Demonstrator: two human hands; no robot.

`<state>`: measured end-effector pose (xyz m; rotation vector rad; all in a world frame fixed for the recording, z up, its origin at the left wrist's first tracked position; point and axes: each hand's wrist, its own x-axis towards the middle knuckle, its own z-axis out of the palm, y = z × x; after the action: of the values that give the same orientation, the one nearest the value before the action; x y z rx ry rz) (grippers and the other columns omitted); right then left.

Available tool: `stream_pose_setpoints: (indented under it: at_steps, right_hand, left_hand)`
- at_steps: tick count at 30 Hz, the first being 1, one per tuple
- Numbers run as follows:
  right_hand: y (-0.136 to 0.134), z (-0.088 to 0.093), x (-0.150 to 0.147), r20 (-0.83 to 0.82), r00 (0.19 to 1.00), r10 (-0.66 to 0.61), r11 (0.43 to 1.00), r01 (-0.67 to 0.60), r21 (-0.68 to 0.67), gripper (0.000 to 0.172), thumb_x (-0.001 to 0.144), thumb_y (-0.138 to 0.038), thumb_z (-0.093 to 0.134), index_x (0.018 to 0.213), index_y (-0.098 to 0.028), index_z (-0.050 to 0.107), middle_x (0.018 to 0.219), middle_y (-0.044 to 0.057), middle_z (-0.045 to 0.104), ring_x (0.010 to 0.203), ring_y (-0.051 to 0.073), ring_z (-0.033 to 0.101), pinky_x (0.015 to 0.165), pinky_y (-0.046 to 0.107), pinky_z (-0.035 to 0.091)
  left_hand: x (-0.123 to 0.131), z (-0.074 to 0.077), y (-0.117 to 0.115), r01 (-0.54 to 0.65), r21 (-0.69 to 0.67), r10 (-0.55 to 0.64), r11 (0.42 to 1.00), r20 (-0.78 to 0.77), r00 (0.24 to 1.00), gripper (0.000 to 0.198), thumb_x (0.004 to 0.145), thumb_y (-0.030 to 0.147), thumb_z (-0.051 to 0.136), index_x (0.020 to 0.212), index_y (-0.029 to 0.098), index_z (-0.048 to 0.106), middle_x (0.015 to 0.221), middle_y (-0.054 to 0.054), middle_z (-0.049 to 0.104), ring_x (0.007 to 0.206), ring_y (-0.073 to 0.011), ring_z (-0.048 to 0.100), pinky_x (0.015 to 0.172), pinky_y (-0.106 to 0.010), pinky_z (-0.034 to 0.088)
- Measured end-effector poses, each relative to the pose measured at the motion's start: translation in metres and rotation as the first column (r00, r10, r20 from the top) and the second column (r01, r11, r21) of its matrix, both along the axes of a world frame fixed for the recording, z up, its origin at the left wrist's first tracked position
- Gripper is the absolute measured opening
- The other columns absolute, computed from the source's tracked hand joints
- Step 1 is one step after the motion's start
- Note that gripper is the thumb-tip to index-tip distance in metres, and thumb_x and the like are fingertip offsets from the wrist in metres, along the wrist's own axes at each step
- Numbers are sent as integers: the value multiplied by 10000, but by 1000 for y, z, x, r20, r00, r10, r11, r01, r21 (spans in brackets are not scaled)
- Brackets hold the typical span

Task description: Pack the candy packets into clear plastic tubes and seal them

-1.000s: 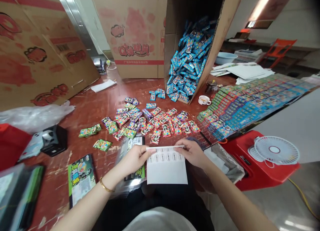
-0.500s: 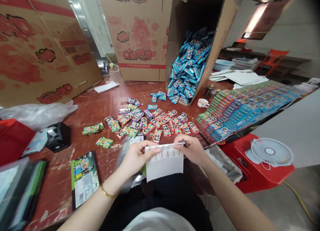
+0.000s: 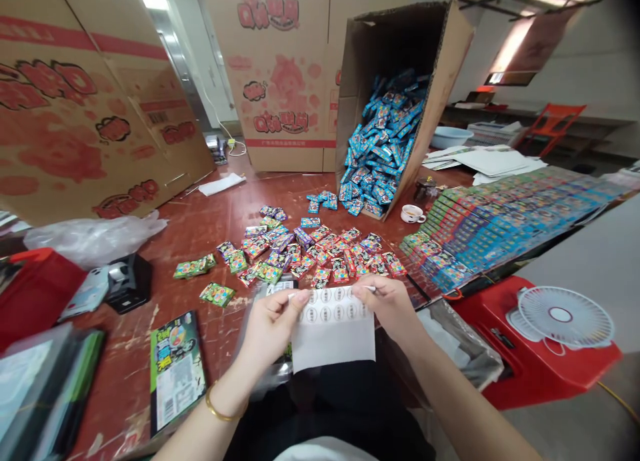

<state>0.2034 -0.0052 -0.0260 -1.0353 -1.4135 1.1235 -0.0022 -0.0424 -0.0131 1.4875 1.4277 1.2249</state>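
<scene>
A white sheet of round stickers (image 3: 333,341) hangs in front of my lap, with two rows of printed circles near its upper edge. My left hand (image 3: 273,321) pinches its upper left corner between thumb and fingers. At the upper right corner, my right hand (image 3: 384,304) grips it the same way. The top edge looks folded or rolled back between the hands. Just beyond lies a loose pile of small red, purple and green candy packets (image 3: 320,251). A clear plastic bag, partly hidden by my left hand and the sheet, lies beneath them.
An open carton (image 3: 425,141) on its side spills blue packets (image 3: 380,154). Rows of packets (image 3: 490,221) stand at right, above a red stool (image 3: 545,374) with a white fan (image 3: 560,316). A green-black printed pack (image 3: 177,371), a black box (image 3: 131,284) and a plastic bag (image 3: 95,240) lie left.
The sheet has tilted so that two rows of circles show instead of one. My hands are slightly lower and further apart along its top edge. The whole view has shifted a little.
</scene>
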Motion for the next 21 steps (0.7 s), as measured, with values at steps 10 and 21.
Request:
stream_pose_setpoints:
  at_steps: [10, 21]
  right_hand:
    - [-8, -20, -11, -7, 999, -46, 989, 45, -144, 442, 758, -542, 568, 534, -177, 459, 499, -39, 381, 463, 93, 339, 441, 222, 272]
    - [-11, -62, 23, 133, 991, 24, 1000, -23, -11, 298, 793, -433, 593, 662, -166, 599, 639, 5, 560, 587, 133, 507, 535, 233, 397]
  left_hand:
    - [-5, -14, -8, -33, 33, 39, 999, -172, 984, 414, 827, 433, 496, 512, 184, 395, 527, 59, 246, 513, -94, 277, 482, -229, 212]
    - [-5, -52, 2, 157, -226, -156, 962, 20, 988, 357, 698, 486, 654, 614, 143, 601, 490, 59, 459, 464, -79, 384, 461, -199, 306]
